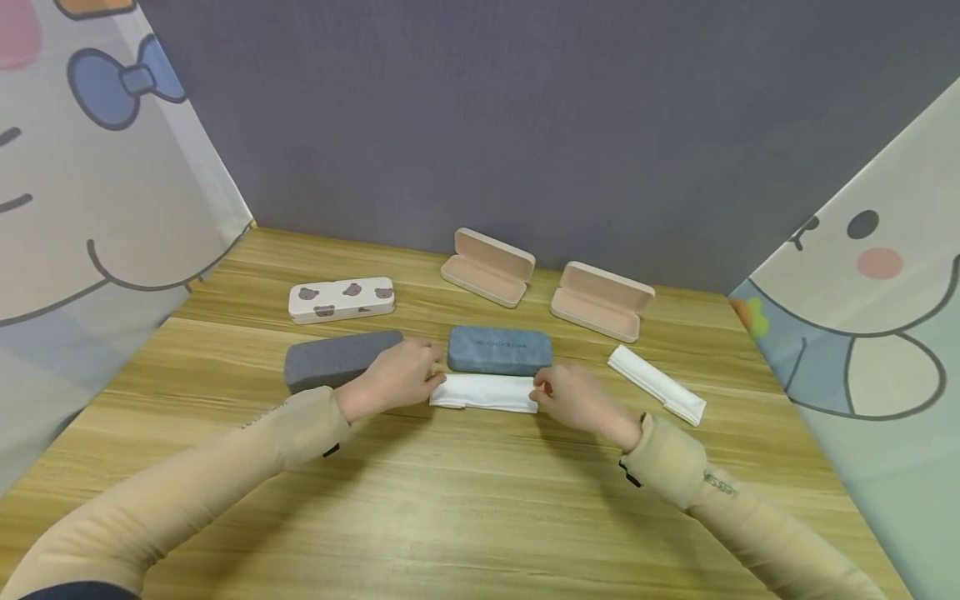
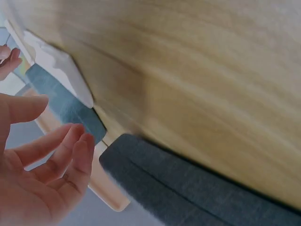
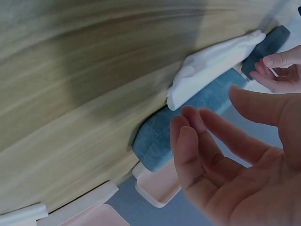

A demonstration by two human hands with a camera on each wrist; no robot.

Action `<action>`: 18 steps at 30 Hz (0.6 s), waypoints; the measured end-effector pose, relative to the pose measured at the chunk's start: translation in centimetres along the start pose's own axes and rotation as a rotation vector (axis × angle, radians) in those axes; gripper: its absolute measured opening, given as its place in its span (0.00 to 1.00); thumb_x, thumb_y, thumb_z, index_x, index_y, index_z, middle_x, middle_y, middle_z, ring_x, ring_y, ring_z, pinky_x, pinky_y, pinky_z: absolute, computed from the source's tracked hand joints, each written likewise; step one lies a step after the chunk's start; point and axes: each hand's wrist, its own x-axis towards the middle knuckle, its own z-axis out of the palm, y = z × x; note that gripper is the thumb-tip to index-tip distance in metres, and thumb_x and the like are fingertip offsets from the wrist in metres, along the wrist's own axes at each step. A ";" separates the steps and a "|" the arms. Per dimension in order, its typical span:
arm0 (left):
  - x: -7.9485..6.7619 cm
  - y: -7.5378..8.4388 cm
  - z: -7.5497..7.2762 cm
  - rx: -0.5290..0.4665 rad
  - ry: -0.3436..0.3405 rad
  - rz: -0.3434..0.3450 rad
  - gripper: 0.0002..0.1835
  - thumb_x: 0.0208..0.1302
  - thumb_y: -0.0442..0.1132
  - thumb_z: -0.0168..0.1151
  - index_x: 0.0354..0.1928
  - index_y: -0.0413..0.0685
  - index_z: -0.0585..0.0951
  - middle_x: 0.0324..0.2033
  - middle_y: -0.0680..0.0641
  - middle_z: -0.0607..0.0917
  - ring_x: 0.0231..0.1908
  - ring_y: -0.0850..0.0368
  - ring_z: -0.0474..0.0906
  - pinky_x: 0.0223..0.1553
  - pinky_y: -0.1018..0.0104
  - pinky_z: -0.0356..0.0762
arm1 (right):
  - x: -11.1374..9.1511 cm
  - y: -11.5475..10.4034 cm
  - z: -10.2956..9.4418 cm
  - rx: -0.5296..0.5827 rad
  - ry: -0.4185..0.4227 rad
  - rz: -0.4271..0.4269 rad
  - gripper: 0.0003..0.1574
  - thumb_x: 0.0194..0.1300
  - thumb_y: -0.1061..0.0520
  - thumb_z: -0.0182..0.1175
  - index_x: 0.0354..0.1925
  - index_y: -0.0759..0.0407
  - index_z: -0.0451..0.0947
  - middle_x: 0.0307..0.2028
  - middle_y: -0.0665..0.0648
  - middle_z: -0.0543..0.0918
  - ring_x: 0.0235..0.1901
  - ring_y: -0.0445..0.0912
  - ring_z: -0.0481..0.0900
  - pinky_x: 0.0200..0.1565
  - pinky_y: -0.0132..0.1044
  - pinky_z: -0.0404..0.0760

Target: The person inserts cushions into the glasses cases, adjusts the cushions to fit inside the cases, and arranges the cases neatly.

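Note:
A folded white cloth (image 1: 483, 392) lies flat on the table in front of a closed blue glasses case (image 1: 498, 352). By the cloth's left end is my left hand (image 1: 396, 375), beside the closed dark grey case (image 1: 333, 360). My right hand (image 1: 576, 400) is at the cloth's right end. In the left wrist view, the left thumb stands apart from the loosely bent fingers (image 2: 77, 153), with nothing between them. The right wrist view likewise shows a gap between the right thumb and the bent fingers (image 3: 188, 141), and no object held.
A closed white case with bear prints (image 1: 341, 300) lies at the back left. Two open pink cases (image 1: 483, 279) stand along the back, the second one (image 1: 596, 312) further right. Another folded white cloth (image 1: 657, 385) lies slanted at the right. A grey panel (image 1: 465, 125) rises behind.

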 end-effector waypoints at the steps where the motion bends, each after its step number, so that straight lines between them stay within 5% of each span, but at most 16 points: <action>1: 0.0 0.0 0.2 0.005 -0.008 -0.001 0.10 0.61 0.40 0.65 0.39 0.38 0.84 0.33 0.41 0.84 0.33 0.50 0.81 0.31 0.61 0.80 | 0.1 0.0 0.2 -0.004 0.004 -0.004 0.10 0.66 0.57 0.59 0.39 0.63 0.82 0.28 0.55 0.80 0.27 0.44 0.74 0.30 0.36 0.73; 8: -0.1 0.1 1.0 -0.023 -0.054 -0.030 0.12 0.60 0.38 0.65 0.21 0.44 0.77 0.24 0.45 0.77 0.22 0.59 0.67 0.21 0.69 0.64 | 0.3 -0.1 1.2 0.004 0.010 -0.021 0.06 0.65 0.59 0.60 0.34 0.61 0.82 0.20 0.51 0.77 0.19 0.41 0.69 0.24 0.32 0.68; 18: -0.2 0.3 1.4 -0.012 -0.106 -0.066 0.08 0.59 0.39 0.67 0.27 0.43 0.81 0.30 0.44 0.81 0.31 0.53 0.78 0.26 0.63 0.75 | 0.7 -0.2 2.0 -0.031 0.031 -0.026 0.06 0.62 0.61 0.63 0.27 0.58 0.81 0.24 0.54 0.83 0.22 0.42 0.75 0.24 0.33 0.73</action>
